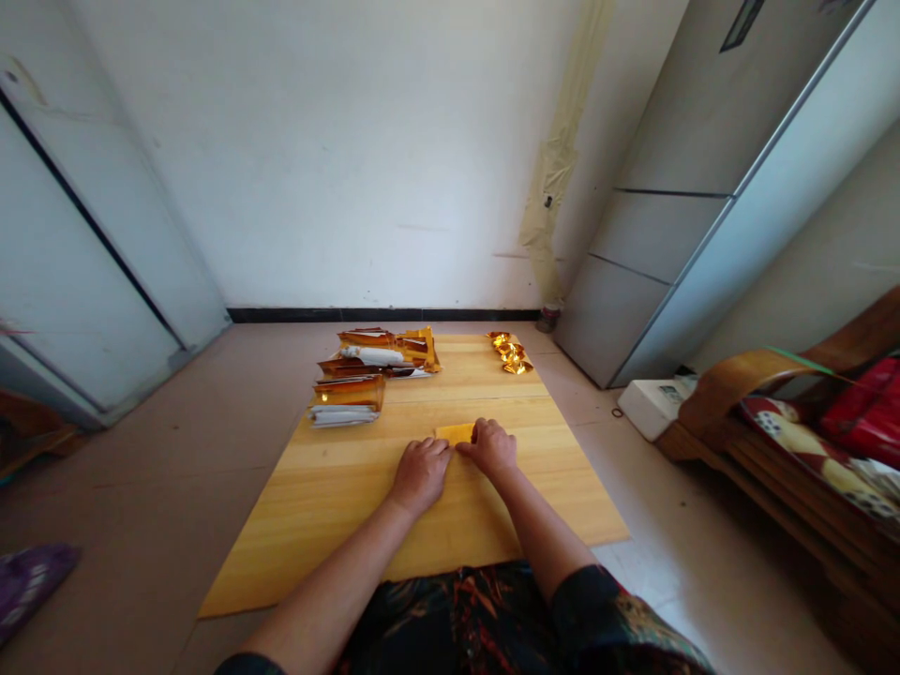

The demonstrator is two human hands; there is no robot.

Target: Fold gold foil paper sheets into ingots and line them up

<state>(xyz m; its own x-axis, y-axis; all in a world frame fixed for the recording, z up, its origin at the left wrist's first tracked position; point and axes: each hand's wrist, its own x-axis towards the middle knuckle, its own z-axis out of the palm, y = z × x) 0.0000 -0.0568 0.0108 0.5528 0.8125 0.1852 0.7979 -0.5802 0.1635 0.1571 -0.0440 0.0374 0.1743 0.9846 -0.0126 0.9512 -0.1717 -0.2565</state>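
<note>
Left hand point(420, 473) lay open and palm down on the board, its fingertips point(442, 447) reaching the lower edge of a small yellow paper sheet point(456, 433), while the right hand point(492, 447) sat against the sheet's other side with its fingers bent over the paper, though whether they were pinching it could not be told. That sheet lay between the hands, toward the middle of a pale wooden board point(337, 506), and appeared to be partly folded. Judging by how things lay, only a little of the work seemed done: a small heap of folded gold-foil pieces point(511, 353) sat at the far right corner of the board, whereas much larger stacks of gold-and-white foil paper point(355, 394) filled the far left corner and looked to be the bulk of what remained. Neither hand touched either pile, and nothing lay between the hands and the stacks. Beyond the board's right edge stood a grey refrigerator point(653, 234) and a white box point(653, 405), with a wooden chair point(738, 412) further right. A purple slipper point(28, 591) lay off the board's left side.
</note>
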